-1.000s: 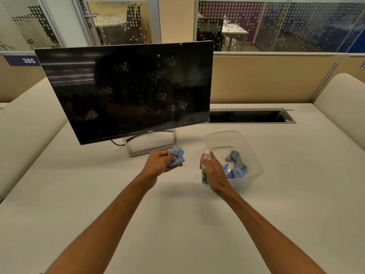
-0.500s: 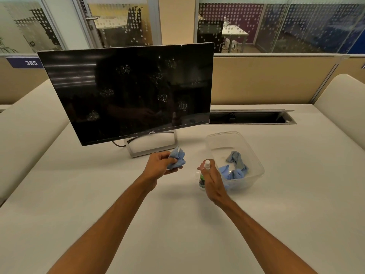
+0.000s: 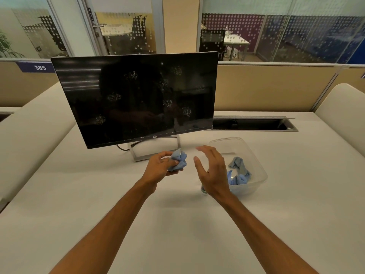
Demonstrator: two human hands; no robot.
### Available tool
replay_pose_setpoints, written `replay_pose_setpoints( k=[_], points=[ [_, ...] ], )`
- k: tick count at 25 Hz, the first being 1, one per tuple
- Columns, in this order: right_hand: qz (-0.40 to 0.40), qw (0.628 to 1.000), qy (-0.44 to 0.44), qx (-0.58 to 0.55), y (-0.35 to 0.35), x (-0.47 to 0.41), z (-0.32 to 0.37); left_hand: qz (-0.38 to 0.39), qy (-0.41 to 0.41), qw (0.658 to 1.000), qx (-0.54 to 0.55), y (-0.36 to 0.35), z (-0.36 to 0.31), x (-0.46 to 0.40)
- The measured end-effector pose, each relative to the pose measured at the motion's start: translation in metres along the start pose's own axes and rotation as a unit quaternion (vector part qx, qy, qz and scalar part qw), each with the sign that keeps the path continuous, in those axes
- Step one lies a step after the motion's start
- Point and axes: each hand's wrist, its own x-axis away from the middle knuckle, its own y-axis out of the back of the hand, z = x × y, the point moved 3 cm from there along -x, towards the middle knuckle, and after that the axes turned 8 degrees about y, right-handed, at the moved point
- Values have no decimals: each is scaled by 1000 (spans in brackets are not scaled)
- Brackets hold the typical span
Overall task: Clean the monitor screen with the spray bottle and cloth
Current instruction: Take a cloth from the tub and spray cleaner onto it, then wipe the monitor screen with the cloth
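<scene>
A dark Dell monitor (image 3: 138, 97) stands on the white table (image 3: 98, 194), its screen dotted with several patches of spray droplets. My left hand (image 3: 158, 169) is shut on a crumpled blue cloth (image 3: 178, 161) just in front of the monitor's stand. My right hand (image 3: 211, 173) hovers with fingers spread, holding nothing. The spray bottle (image 3: 203, 191) stands on the table under that hand; only its base shows below my palm.
A clear plastic tub (image 3: 254, 155) with more blue and grey cloths (image 3: 239, 173) sits right of my right hand. A cable slot (image 3: 252, 124) is cut into the table behind it. Padded seats flank both sides; a partition stands at the back.
My right hand has let go of the spray bottle, which now stands on the table, and lifted with fingers spread. The left hand still holds the cloth.
</scene>
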Motion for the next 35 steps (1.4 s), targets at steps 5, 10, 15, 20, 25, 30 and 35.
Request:
replay_pose_setpoints(
  k=[5,10,15,20,25,30,35],
  points=[
    [127,969,-140,-161,-23,-19,27,-7,-52,999,3,10,-17,7],
    [82,950,-179,-244,-48,-30,44,-20,-26,999,6,32,-17,1],
    [23,963,-148,-224,-67,-57,60,-84,-58,995,-8,71,-13,-1],
    [7,975,-17,-221,-82,-101,82,-290,-137,946,-54,148,-16,-11],
    [-30,979,118,-166,-96,-150,113,-429,-202,871,-125,202,-34,-14],
    [-29,958,280,-58,-116,-209,170,-472,-203,844,-151,244,-51,-31],
    [-52,893,440,80,-143,-257,213,-396,-196,883,-161,256,-63,-45]
  ],
)
